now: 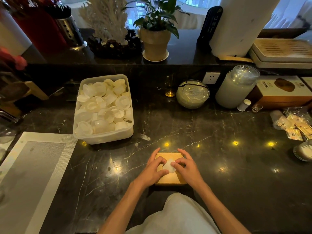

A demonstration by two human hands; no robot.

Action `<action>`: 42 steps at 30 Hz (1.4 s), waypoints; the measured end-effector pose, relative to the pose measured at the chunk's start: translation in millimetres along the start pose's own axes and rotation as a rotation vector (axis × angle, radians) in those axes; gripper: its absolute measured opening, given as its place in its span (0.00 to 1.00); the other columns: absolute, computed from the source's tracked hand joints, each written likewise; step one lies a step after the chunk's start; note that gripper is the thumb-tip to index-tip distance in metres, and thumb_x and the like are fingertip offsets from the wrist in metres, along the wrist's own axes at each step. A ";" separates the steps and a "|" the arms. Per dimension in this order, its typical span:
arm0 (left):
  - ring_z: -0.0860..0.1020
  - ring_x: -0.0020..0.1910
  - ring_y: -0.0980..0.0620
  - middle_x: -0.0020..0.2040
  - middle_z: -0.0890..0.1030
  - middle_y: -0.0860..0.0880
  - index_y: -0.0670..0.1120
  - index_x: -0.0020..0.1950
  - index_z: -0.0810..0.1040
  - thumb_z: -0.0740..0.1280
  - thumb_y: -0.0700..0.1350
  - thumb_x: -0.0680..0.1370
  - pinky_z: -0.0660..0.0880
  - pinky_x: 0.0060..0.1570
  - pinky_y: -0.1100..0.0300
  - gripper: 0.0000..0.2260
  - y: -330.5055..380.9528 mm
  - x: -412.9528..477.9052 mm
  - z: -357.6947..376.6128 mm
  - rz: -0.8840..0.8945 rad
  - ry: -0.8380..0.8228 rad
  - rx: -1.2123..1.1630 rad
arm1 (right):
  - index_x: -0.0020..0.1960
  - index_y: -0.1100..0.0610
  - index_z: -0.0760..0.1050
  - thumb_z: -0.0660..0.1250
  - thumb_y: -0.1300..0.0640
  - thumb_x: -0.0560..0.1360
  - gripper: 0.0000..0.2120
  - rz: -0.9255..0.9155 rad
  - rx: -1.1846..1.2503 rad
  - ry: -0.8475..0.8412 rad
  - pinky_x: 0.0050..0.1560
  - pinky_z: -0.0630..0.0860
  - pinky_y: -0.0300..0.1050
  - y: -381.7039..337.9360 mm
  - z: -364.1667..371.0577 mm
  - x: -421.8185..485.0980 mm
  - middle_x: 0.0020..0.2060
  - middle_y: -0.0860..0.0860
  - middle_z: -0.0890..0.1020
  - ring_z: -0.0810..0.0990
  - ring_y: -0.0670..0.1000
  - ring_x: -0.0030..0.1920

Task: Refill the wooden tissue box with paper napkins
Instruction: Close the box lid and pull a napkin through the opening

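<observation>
The wooden tissue box (pixel 170 179) is set near the front edge of the dark marble surface (pixel 219 132), roughly at its middle, lid on. A tuft of white paper napkin (pixel 168 165) is seen rising from the opening in the top. The left hand (pixel 152 171) is laid over the left part of the lid, fingers curled loosely toward the tuft, touching or nearly touching it. The right hand (pixel 186 166) is laid over the right part, its thumb and forefinger closed on the napkin's edge.

The napkin is judged to be light, soft and easily torn or crumpled, so a gentle pinch at a corner or fold is called for, with a straight upward draw. The box is taken to be stiff and fairly light, and could slide on the polished stone; it is best steadied by its side walls or by flat pressure on the lid.

A clear plastic tub (pixel 103 135) of small white cups is placed well apart, toward the left rear.
</observation>
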State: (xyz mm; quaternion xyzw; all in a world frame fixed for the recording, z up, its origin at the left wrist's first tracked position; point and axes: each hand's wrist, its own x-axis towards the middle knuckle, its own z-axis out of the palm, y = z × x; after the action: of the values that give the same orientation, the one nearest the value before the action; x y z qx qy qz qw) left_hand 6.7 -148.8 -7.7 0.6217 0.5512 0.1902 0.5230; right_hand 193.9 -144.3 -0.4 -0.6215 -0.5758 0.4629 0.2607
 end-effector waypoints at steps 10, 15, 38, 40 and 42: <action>0.57 0.76 0.53 0.77 0.55 0.61 0.54 0.45 0.74 0.64 0.47 0.80 0.59 0.75 0.42 0.05 3.4 5.3 4.7 -0.048 0.086 -0.075 | 0.46 0.50 0.82 0.71 0.51 0.76 0.04 -0.002 0.039 -0.091 0.68 0.64 0.45 6.7 -19.9 -2.5 0.77 0.44 0.57 0.62 0.43 0.70; 0.59 0.74 0.52 0.76 0.57 0.58 0.52 0.45 0.73 0.63 0.45 0.81 0.61 0.74 0.44 0.06 5.4 8.3 5.9 -0.059 0.095 -0.066 | 0.48 0.49 0.79 0.68 0.50 0.77 0.04 -0.021 -0.058 -0.152 0.72 0.61 0.51 6.2 -20.9 -0.9 0.79 0.45 0.54 0.56 0.49 0.76; 0.55 0.74 0.58 0.80 0.53 0.55 0.49 0.55 0.76 0.60 0.48 0.83 0.57 0.73 0.50 0.06 16.1 -1.6 -1.3 -0.063 0.098 -0.104 | 0.54 0.45 0.76 0.65 0.47 0.79 0.06 0.046 -0.003 -0.155 0.75 0.56 0.55 11.3 -20.3 -7.6 0.77 0.45 0.57 0.54 0.51 0.77; 0.55 0.72 0.60 0.80 0.52 0.55 0.50 0.55 0.76 0.62 0.48 0.82 0.58 0.71 0.55 0.06 16.0 -5.3 -1.5 -0.068 0.105 -0.104 | 0.55 0.44 0.76 0.65 0.48 0.79 0.06 0.061 0.001 -0.167 0.75 0.56 0.55 11.9 -18.8 -9.5 0.78 0.46 0.56 0.53 0.51 0.78; 0.56 0.75 0.57 0.80 0.52 0.55 0.51 0.55 0.76 0.63 0.48 0.81 0.58 0.70 0.55 0.04 14.4 -7.4 1.1 -0.075 0.113 -0.117 | 0.55 0.45 0.76 0.64 0.48 0.79 0.05 0.067 0.014 -0.157 0.75 0.55 0.55 10.6 -16.6 -10.9 0.78 0.46 0.56 0.53 0.51 0.78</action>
State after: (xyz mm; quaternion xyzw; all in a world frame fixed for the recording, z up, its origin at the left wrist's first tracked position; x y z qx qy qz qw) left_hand 12.2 -153.7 6.9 0.5572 0.5907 0.2371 0.5332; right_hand 214.4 -153.4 0.7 -0.6004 -0.5699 0.5228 0.2034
